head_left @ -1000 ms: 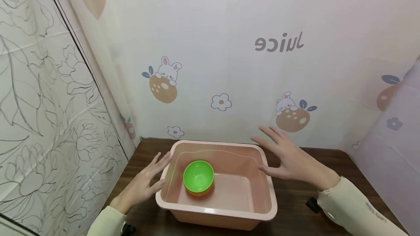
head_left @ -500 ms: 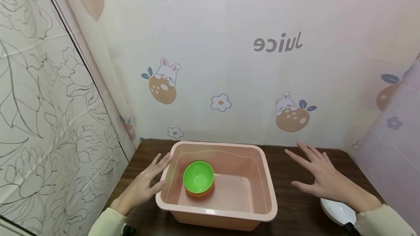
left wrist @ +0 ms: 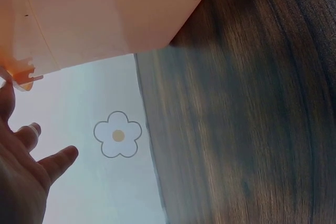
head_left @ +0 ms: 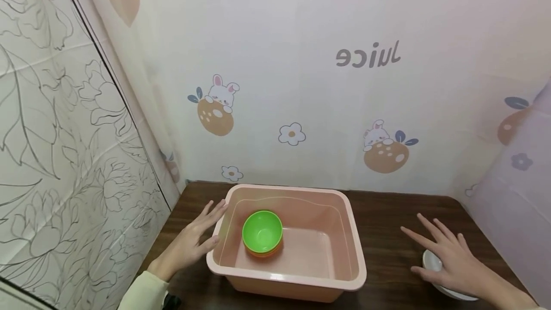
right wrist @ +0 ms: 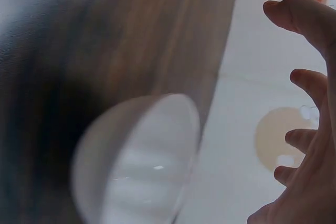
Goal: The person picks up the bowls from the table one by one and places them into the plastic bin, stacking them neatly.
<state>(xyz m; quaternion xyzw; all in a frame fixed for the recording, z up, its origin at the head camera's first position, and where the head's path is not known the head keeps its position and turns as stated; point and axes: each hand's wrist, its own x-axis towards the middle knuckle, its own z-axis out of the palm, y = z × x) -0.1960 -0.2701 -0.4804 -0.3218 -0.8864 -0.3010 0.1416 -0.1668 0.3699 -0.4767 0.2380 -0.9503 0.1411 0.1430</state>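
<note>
A pink plastic basin stands on the dark wooden table. Inside it, toward the left, a green bowl sits stacked on an orange one. My left hand is at the basin's left rim, fingers spread and fairly straight; a fingertip appears to touch the rim. To the right of the basin, my right hand hovers over a white bowl, partly hiding it. In the right wrist view the fingers are spread and apart from the white bowl.
The dark wood tabletop runs back to a white printed curtain. Another curtain with line-drawn flowers hangs along the left side, and a pale one borders the right.
My right hand has moved from above the basin's right rim rightward and down to over the white bowl, which has come into view. My left hand and the basin have stayed in place.
</note>
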